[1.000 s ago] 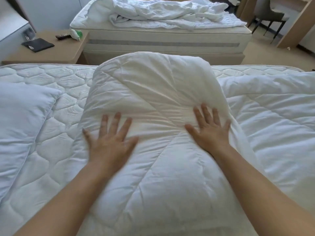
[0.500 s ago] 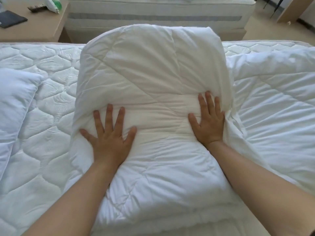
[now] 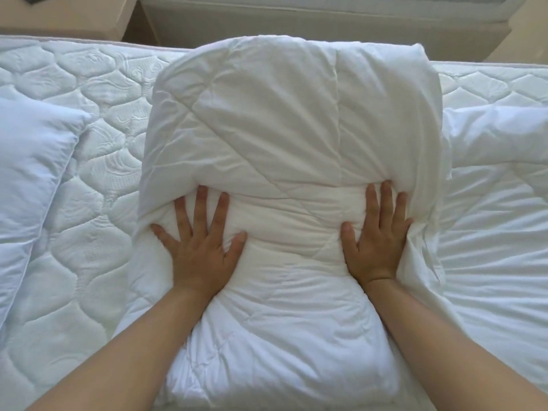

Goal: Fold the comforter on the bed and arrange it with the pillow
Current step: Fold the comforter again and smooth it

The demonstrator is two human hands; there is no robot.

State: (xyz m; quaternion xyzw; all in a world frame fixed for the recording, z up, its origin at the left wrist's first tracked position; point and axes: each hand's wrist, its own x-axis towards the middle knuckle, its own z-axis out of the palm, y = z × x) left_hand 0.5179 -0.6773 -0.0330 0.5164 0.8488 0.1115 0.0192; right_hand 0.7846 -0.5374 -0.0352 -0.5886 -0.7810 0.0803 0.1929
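Comforter [image 3: 290, 120] under left hand [image 3: 201, 250] was white, diagonal stitch lines. Mattress [image 3: 98, 232] left of that hand was white, honeycomb quilting. Pillow [image 3: 29, 173] further left was plain white. Nightstand [image 3: 68, 19] beyond was tan.

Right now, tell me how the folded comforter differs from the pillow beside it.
The comforter is a thick folded bundle mid-bed; the pillow lies at the far left, partly out of frame. The left hand and right hand press flat on the comforter; nothing touches the pillow. The comforter is creased with stitched lines; the pillow looks smooth. Both are white and lie on the quilted mattress.
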